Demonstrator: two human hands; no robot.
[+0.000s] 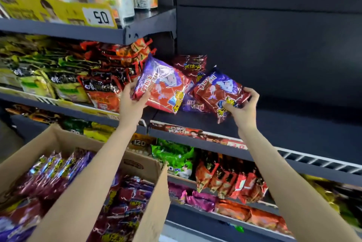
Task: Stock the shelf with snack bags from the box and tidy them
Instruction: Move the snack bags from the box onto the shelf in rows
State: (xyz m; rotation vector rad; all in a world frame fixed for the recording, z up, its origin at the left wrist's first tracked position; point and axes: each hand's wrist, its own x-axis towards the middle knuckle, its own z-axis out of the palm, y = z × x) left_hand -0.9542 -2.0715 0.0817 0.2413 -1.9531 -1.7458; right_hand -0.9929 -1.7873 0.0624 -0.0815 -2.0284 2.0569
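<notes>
Red-and-purple foil is gripped in each hand: the left hand (131, 98) is curled round one snack bag (161, 85), the right hand (243, 107) round a second bag (216, 90). Both bags are held tilted above the dark shelf (284, 124). More bags (191, 64) lie behind them. Below the left forearm, the cardboard box (150, 198) is filled with matching bags.

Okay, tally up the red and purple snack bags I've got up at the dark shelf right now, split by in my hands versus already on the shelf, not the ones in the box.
Held in the left hand: 1 bag
Held in the right hand: 1 bag
On the shelf behind them: 2 visible, a dark red one and a partly hidden one
Total: 4 visible
</notes>
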